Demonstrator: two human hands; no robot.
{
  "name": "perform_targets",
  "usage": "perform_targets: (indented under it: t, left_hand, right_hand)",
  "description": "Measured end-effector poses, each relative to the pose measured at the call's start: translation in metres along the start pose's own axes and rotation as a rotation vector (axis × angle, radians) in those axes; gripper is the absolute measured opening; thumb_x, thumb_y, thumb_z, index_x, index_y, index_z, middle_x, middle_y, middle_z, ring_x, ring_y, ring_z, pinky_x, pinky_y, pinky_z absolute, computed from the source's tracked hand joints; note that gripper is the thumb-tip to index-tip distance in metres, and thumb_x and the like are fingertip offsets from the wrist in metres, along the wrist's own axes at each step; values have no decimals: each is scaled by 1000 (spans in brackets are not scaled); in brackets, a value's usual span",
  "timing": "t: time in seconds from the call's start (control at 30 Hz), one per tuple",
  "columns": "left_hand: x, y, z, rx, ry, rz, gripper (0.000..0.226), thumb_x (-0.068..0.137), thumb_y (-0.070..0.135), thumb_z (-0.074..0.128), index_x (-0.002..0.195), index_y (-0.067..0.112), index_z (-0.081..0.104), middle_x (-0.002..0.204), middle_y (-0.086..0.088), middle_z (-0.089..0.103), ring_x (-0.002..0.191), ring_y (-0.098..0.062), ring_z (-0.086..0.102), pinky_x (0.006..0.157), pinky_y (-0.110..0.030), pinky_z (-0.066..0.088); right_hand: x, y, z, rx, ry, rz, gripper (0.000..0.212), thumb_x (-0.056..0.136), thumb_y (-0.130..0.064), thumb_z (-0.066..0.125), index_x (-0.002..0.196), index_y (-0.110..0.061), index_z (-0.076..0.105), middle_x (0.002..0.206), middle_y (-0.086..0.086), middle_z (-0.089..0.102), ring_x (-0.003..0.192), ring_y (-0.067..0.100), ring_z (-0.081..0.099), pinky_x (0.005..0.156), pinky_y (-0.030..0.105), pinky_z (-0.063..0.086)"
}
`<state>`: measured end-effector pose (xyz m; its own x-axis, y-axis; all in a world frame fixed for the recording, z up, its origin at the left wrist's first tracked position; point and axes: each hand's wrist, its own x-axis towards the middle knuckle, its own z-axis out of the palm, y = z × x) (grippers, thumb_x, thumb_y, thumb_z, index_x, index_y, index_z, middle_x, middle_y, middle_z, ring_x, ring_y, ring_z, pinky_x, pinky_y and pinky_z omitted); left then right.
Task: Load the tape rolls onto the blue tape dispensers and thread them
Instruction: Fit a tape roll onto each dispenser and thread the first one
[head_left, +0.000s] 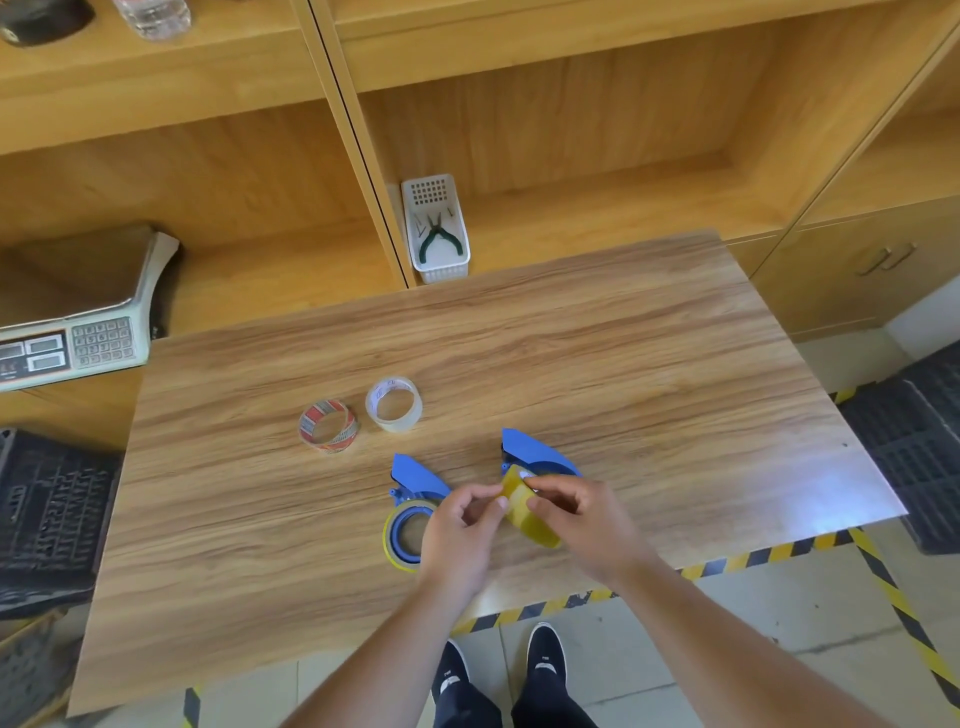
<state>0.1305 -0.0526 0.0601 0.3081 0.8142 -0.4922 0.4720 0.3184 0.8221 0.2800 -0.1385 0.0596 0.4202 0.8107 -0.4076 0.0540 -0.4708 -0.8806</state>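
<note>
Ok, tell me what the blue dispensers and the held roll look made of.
Blue dispensers: probably moulded plastic, with uniform matte blue colour and smooth thin curved guards. Held roll: yellowish translucent film tape, glossy, light showing through; its core is hidden by the fingers.

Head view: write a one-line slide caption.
Both hands hold a yellow tape roll above two blue dispensers.

Both forearms were bare, with no sleeves showing. Dark navy trousers (519, 706) and 2 dark navy shoes (545, 657) with small white markings were worn.
</note>
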Motion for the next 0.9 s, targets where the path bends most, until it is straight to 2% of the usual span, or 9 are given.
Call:
perform_targets:
  t: [0.1, 0.2, 0.23, 0.3, 0.47, 0.7, 0.8, 0.9]
  left_hand:
    - [-3, -4, 0, 39, 17, 13, 10, 97, 27, 70, 97, 35, 77, 69, 12, 59, 43, 1, 43, 42, -8, 34]
    - [-13, -6, 3, 46, -5, 37, 15, 95, 30, 72, 105, 41, 76, 79, 18, 72, 63, 8, 62, 57, -2, 43]
    - [-17, -6, 4, 41, -4, 33, 18, 95, 29, 73, 106, 43, 75, 85, 18, 75, 72, 12, 65, 62, -1, 44]
    - [-21, -7, 5, 28, 17, 18, 18, 94, 28, 74, 105, 42, 75, 89, 17, 77, 78, 13, 67, 64, -1, 45]
    - [-20, -5, 9, 9, 55, -6, 13, 92, 27, 76, 90, 40, 75, 88, 19, 77, 79, 9, 69, 62, -3, 46]
    - [-15, -8, 8, 13, 53, -38, 6, 91, 30, 76, 91, 35, 75, 85, 13, 77, 75, -1, 69, 57, -6, 44]
    - [-13, -10, 11, -36, 51, -98, 2, 93, 35, 71, 94, 33, 70, 88, 11, 75, 69, -6, 68, 59, -15, 50]
    - [-9, -9, 15, -321, 42, -224, 14, 92, 38, 71, 99, 26, 71, 98, 6, 75, 89, -14, 75, 81, -31, 64]
  right_hand:
    - [-3, -2, 6, -115, 43, -8, 26, 94, -28, 69, 119, -34, 73, 91, -16, 76, 77, -1, 67, 75, 24, 53]
    - [-7, -5, 12, -183, 121, -24, 25, 93, -29, 69, 117, -34, 73, 91, -15, 76, 81, 4, 69, 79, 32, 57]
    - [-7, -5, 14, -191, 132, -27, 24, 93, -28, 69, 116, -33, 74, 90, -14, 76, 80, 6, 70, 79, 34, 57]
    - [-9, -5, 17, -190, 150, -35, 22, 92, -28, 70, 114, -32, 75, 90, -13, 77, 80, 6, 70, 79, 36, 57]
    - [-11, 2, 24, -208, 200, -45, 22, 90, -29, 71, 112, -31, 76, 93, -17, 77, 86, -1, 70, 82, 34, 57]
    - [-14, 6, 25, -256, 223, -54, 24, 90, -35, 72, 113, -31, 76, 98, -17, 78, 91, 0, 70, 84, 30, 57]
    - [-14, 6, 28, -359, 200, -82, 22, 91, -39, 68, 111, -33, 75, 98, -14, 78, 90, 4, 70, 79, 31, 57]
    - [-15, 8, 31, -510, 158, -150, 17, 92, -41, 62, 106, -35, 71, 91, -8, 73, 82, 13, 67, 69, 34, 55]
